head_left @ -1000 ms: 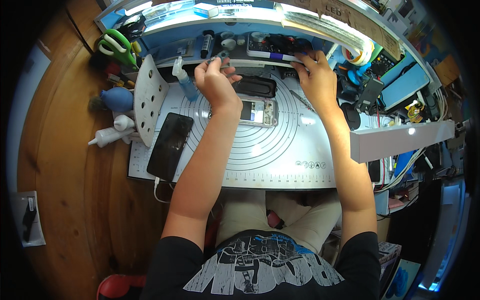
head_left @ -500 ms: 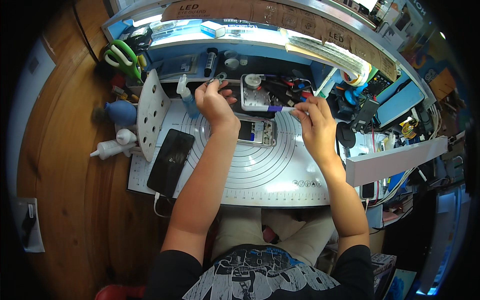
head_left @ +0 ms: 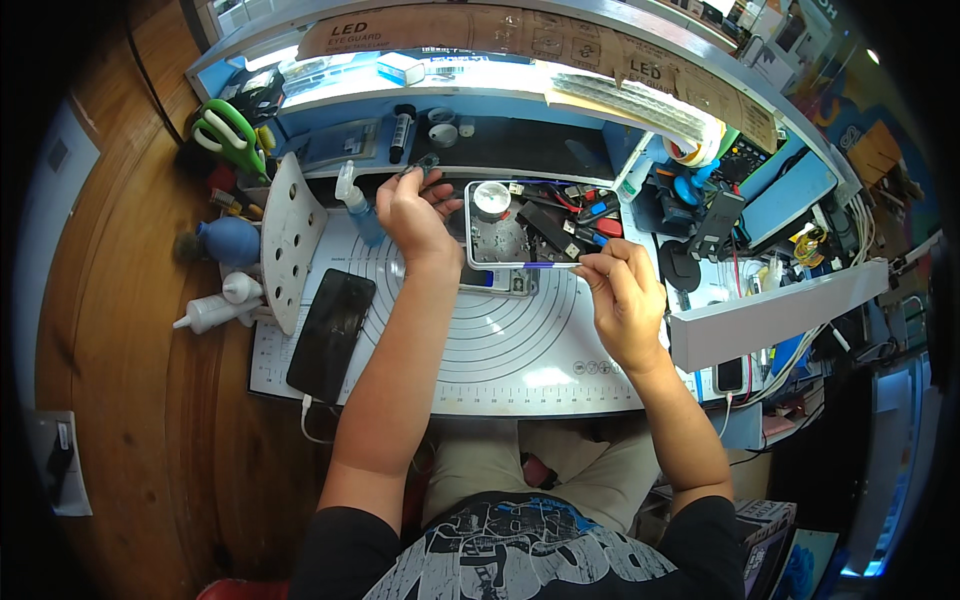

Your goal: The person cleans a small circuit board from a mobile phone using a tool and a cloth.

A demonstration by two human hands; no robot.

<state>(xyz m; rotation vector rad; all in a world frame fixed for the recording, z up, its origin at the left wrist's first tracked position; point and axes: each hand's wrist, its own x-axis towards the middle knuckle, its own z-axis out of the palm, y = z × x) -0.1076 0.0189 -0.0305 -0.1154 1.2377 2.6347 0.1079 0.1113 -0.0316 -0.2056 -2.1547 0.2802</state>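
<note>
My right hand (head_left: 627,300) pinches the front right corner of a white drawer-like tray (head_left: 490,265) with a purple strip on its front. Inside the tray lie a round white container (head_left: 491,199), dark connectors (head_left: 548,230) and red and blue pieces (head_left: 600,210). Just left of the tray is my left hand (head_left: 415,215), fingers curled around a small dark, shiny piece (head_left: 425,164) whose kind I cannot make out. Below the tray's front edge an opened phone (head_left: 510,284) lies on the white mat (head_left: 490,375), mostly covered from view.
A black phone (head_left: 331,335) with a white cable lies on the mat's left side. Behind it stand a blue spray bottle (head_left: 360,208) and a white perforated panel (head_left: 290,240). On the right, a long white box-like bar (head_left: 780,315) juts over the desk near my right forearm.
The tray has come toward me, pulled by my right hand, and shows more of its contents. It now covers much of the opened phone. My left hand keeps hold of the small piece.
</note>
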